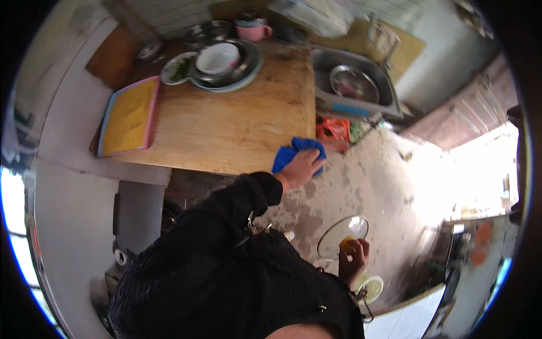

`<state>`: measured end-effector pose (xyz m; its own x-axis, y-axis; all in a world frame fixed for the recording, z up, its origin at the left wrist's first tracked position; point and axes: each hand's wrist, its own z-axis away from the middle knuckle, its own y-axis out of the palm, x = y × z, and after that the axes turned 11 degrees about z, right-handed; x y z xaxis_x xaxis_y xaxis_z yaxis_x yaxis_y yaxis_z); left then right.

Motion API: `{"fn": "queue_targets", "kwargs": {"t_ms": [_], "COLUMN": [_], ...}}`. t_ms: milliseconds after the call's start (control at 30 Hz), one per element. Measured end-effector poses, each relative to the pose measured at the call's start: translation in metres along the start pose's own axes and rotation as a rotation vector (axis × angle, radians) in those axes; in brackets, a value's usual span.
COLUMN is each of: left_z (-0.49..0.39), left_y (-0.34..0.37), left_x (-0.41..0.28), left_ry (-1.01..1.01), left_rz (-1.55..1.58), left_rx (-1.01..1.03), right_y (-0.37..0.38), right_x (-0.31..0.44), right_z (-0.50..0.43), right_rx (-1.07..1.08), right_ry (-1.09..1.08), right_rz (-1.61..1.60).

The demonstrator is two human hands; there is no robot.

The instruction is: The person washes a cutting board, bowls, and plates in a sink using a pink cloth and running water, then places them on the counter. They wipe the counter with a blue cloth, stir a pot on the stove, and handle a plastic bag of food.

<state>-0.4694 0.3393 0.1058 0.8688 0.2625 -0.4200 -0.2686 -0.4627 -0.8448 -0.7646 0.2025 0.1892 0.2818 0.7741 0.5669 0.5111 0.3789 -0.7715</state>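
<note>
My left hand (300, 169) lies over a crumpled blue cloth (284, 157), pressing it at the front right corner of a wooden tabletop (220, 127). Its fingers are spread across the fabric, and part of the cloth hangs past the corner. Lower down, on the right, my right hand (355, 259) grips the yellow knob (347, 245) of a round glass lid (331, 235). The lid is held tilted above the floor, away from the table.
At the table's back stand nested bowls (218, 58), a plate of greens (180, 70) and a pink mug (253, 30). A yellow-covered tray (129, 116) sits left. To the right, a steel sink (324, 70) holds a metal basin (364, 80); a red bag (334, 129) lies below.
</note>
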Motion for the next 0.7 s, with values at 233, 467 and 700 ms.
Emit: {"fn": "queue_targets", "kwargs": {"t_ms": [233,467,700], "left_z": [0.107,0.222,0.264], "left_y": [-0.078,-0.163,-0.247], "left_x": [0.020,0.083,0.224], "left_ry": [-0.184,-0.485,-0.827], "left_rz": [-0.048,-0.242,-0.533], "left_rx": [0.090,-0.089,-0.254], "right_y": [0.022,0.052,0.077], "right_x": [0.015,0.051,0.127], "right_z": [-0.041,-0.076,-0.112], "right_rx": [0.074,0.139,0.159], "right_ry": [-0.105,-0.208,-0.283], "right_rz": [-0.120,-0.145,-0.021]}}
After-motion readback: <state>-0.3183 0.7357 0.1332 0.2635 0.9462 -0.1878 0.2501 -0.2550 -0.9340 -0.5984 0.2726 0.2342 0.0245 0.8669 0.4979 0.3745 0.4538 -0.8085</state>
